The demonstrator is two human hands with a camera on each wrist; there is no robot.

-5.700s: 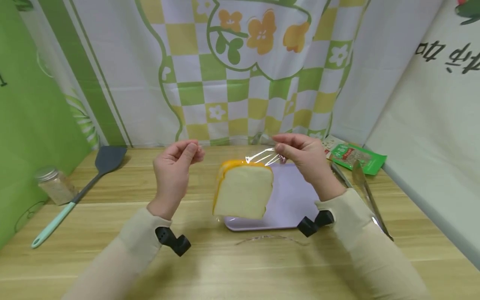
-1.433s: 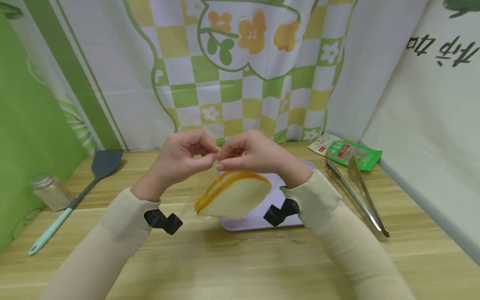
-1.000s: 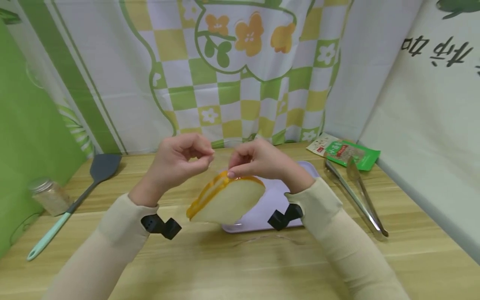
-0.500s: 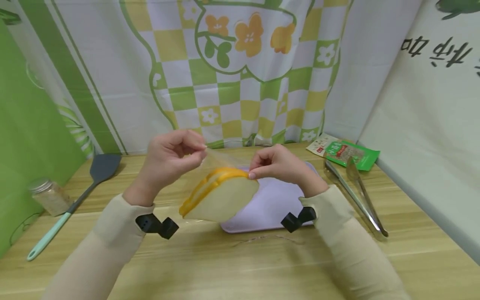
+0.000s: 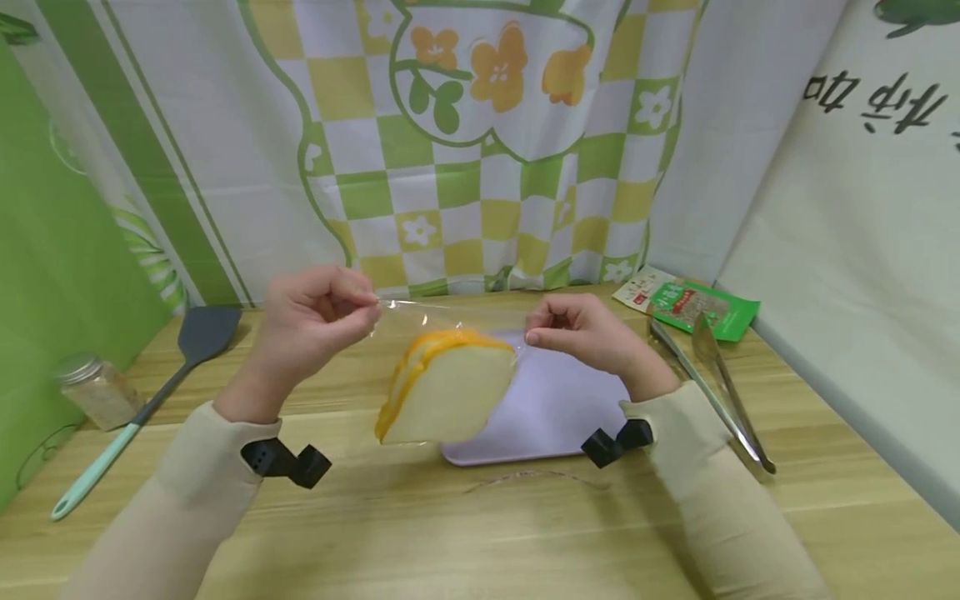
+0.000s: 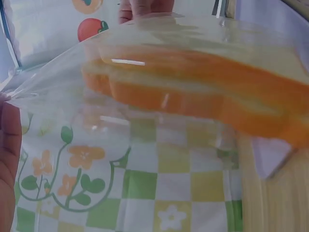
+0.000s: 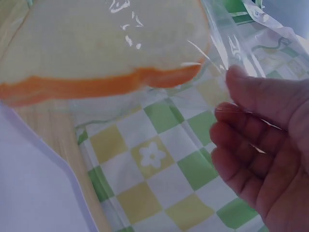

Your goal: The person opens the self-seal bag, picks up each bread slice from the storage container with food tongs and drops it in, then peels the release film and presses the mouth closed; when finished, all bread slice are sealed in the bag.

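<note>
My left hand (image 5: 307, 337) pinches one upper corner of a clear plastic bag (image 5: 420, 315), and my right hand (image 5: 588, 337) pinches the opposite corner. The bag's top edge is stretched between them. Inside hang slices of bread (image 5: 453, 392) with orange-brown crusts, tilted, overlapping the left part of a lilac tray (image 5: 570, 408) in the head view. In the left wrist view the crusts (image 6: 169, 99) show through the film, with a fingertip at the left edge. The right wrist view has the thumb and fingers (image 7: 256, 92) on the bag's edge beside the bread.
A thin twisted tie (image 5: 536, 477) lies in front of the tray. To the right are metal tongs (image 5: 720, 392) and a green seasoning packet (image 5: 690, 304). At left lie a spatula (image 5: 168, 387) and a lidded glass jar (image 5: 97, 392). A patterned curtain (image 5: 487, 167) hangs behind.
From close together, the hands have moved apart, left hand leftward and right hand rightward. The bag's top has been pulled taut, and the bread has swung to face forward more.
</note>
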